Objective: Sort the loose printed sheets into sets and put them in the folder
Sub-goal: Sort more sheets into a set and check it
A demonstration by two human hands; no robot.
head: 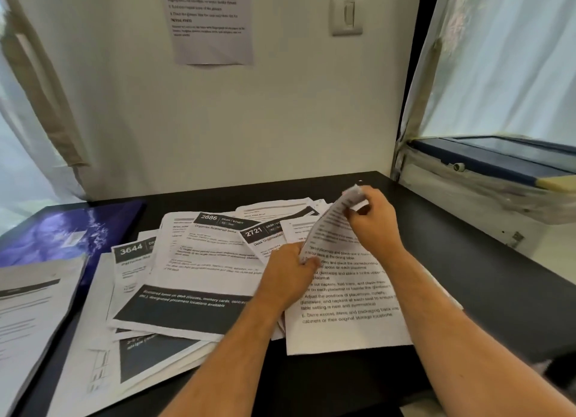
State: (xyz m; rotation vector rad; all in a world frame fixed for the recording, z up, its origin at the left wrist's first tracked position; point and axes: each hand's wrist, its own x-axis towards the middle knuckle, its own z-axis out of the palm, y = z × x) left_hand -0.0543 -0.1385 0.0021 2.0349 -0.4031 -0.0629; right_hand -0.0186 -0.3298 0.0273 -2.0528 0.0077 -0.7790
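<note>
you're mid-sort: the lifted sheet [330, 226] stands curled up off the pile near the desk's back right part, pinched at its top corner by your right hand [372, 220] and gripped at its lower edge by your left hand [291, 271], fingers curled round it. it looks like you're peeling it free to read or match it, so the step in hand is picking one page out for a set. next you'll need to check its heading against the numbered sheets and lay it with its like, keeping the pages under it from sliding.

counts: one sheet in hand; three numbered headers readable in the pile [199, 270], 3644, 2886 and 2721; how many sheets lie overlapped there you can't tell. one plain text page [346, 320] lies under your wrists. one blue folder [71, 229] sits at the desk's [467, 260] back left corner, with a paper stack [31, 307] just in front of it at the left edge.
</note>
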